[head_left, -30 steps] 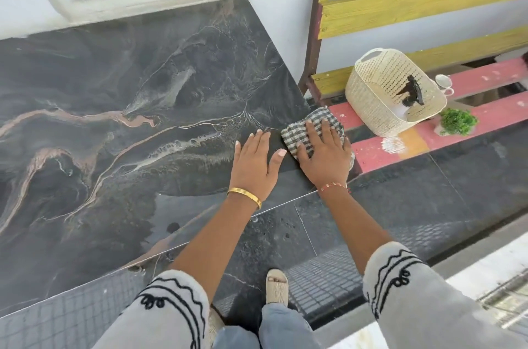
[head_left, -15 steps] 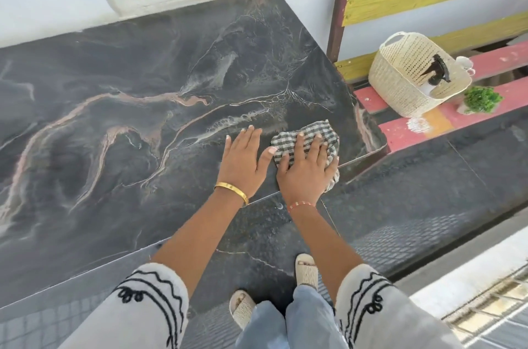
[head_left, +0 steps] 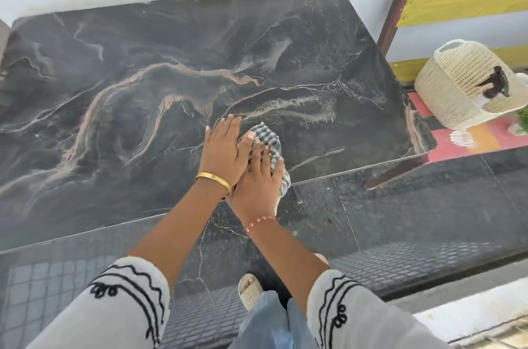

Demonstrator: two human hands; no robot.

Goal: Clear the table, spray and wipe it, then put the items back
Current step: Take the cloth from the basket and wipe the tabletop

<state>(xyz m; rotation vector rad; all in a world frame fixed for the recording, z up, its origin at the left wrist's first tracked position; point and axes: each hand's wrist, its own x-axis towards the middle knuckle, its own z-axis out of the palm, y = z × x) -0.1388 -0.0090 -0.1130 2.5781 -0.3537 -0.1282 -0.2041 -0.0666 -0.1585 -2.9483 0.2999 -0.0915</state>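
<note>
The dark marble table (head_left: 143,108) fills most of the head view, with nothing on it but a grey checked cloth (head_left: 267,135) near its front edge. My right hand (head_left: 258,180) presses flat on that cloth, covering most of it. My left hand (head_left: 223,151) lies flat on the marble right beside it, fingers together, its thumb touching the cloth and the right hand.
A cream woven basket (head_left: 457,85) with a dark object inside stands on a red and yellow bench at the right, beside a small green plant (head_left: 523,120). A white wall runs behind the table. Dark floor tiles and my sandalled foot (head_left: 250,290) lie below.
Both hands and the cloth have slid left along the front edge, away from the right corner. The hands have drawn together until they touch.
</note>
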